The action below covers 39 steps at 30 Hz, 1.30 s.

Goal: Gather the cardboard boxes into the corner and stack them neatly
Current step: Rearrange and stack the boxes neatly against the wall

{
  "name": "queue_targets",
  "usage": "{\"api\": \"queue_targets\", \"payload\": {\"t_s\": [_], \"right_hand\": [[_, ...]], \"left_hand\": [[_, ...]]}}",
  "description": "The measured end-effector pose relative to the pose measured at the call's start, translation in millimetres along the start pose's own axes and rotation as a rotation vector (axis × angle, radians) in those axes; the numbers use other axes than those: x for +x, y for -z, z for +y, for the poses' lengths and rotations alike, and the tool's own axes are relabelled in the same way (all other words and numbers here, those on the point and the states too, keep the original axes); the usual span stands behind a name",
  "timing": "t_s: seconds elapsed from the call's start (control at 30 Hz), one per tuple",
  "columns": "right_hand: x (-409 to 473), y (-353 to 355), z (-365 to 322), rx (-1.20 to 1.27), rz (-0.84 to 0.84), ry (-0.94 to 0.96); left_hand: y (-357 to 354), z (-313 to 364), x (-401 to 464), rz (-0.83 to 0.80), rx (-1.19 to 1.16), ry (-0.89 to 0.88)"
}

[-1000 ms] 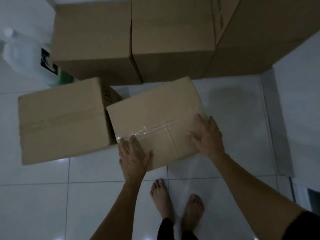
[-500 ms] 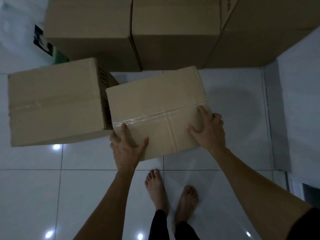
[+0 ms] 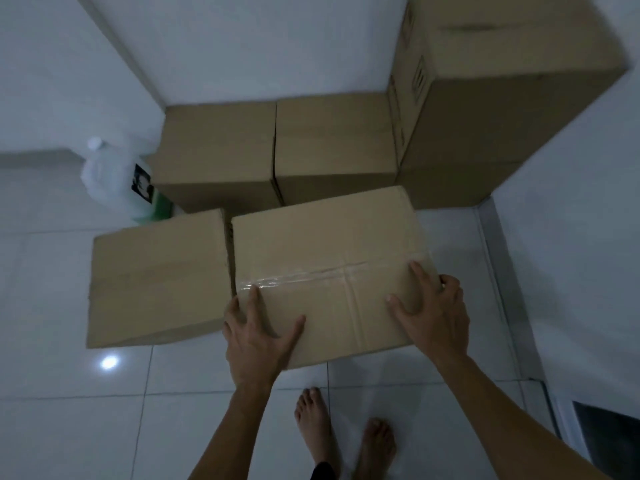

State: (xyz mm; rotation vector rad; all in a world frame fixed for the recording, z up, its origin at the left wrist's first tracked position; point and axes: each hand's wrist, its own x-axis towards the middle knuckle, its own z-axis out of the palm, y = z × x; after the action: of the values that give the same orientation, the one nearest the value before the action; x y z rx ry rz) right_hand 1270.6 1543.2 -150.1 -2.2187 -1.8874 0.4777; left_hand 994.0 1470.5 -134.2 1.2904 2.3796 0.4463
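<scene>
Both hands on the tape-sealed brown cardboard box point(image 3: 329, 265), near edge. Left hand point(image 3: 258, 336): fingers spread flat on the top face at the near-left corner, thumb splayed right, fingertips reaching the clear tape strip. Outer fingers appear to wrap over the left edge, but I can't tell for sure. Right hand point(image 3: 433, 318): thumb and index finger lie on top, remaining fingers curl over the near-right corner onto the side, gripping it.

The held box sits just beside the second plain brown cardboard box point(image 3: 157, 278) on its left, nearly touching, with a thin dark gap between them. Whether the held box rests on the white tiled floor point(image 3: 69, 427) can't be told.

Behind: two brown cardboard boxes side by side point(image 3: 277, 150) in the wall corner, taller brown cardboard stack point(image 3: 485, 98) to their right. White plastic bag with green base point(image 3: 121, 178) left of them. Bare feet point(image 3: 343, 434) below the box.
</scene>
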Motion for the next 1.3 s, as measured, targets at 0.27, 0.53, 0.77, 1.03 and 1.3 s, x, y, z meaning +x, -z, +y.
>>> {"api": "queue_targets", "payload": {"t_s": [0.27, 0.53, 0.77, 1.03, 1.3], "right_hand": [[54, 89, -58, 0.114, 0.215, 0.070], [176, 95, -97, 0.151, 0.311, 0.094], [267, 77, -121, 0.120, 0.259, 0.081], [299, 49, -128, -0.130, 0.320, 0.186], [368, 48, -146, -0.225, 0.339, 0.173]], "left_hand": [[89, 73, 58, 0.147, -0.057, -0.149], [99, 129, 187, 0.165, -0.054, -0.258], [86, 148, 296, 0.021, -0.044, -0.407], [59, 151, 341, 0.066, 0.020, -0.525], [53, 178, 405, 0.124, 0.010, -0.547]]}}
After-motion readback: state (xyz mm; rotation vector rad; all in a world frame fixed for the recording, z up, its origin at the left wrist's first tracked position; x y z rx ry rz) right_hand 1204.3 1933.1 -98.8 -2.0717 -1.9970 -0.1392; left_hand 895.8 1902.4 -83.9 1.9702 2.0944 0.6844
